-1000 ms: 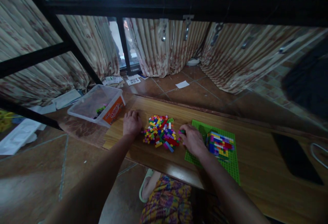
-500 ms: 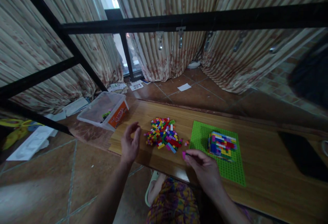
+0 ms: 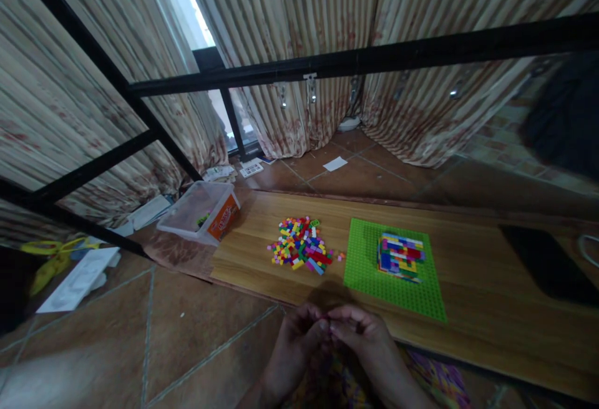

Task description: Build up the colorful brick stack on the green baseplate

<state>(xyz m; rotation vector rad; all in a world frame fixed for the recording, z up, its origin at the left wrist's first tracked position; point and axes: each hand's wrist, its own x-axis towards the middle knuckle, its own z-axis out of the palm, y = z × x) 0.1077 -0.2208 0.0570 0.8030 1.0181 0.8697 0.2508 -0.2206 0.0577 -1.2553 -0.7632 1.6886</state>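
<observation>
Striped curtains [image 3: 304,35] across the whole back, crossed by a black metal frame [image 3: 374,53]. Brown tiled floor [image 3: 116,334] below, with a scrap of white paper [image 3: 335,163] lying near the curtain hem. Low wooden board [image 3: 468,309] stretched across the middle, serving as the worktop.

Dark flat slab [image 3: 547,265] near the right end of the board. Green baseplate [image 3: 397,284] near the front edge, right of centre. Clear plastic tub [image 3: 199,212] with an orange label, just off the left end of the board. White tray [image 3: 77,278] and a yellow item [image 3: 56,256] on the floor, far left.

Block of stacked bricks [image 3: 400,256], many-coloured, standing on the far half of the baseplate. Loose brick pile [image 3: 302,250] spread over the middle of the board, just left of the baseplate and apart from it.

Left hand [image 3: 294,350] and right hand [image 3: 369,346] brought together low in view, in front of the board's front edge, above a patterned garment [image 3: 435,378]. Fingertips of both curled inward and meeting, pinched around something small between them. Only a faint pinkish speck visible at the join; too small and blurred to name. Neither hand touching the pile, the baseplate or the board.
</observation>
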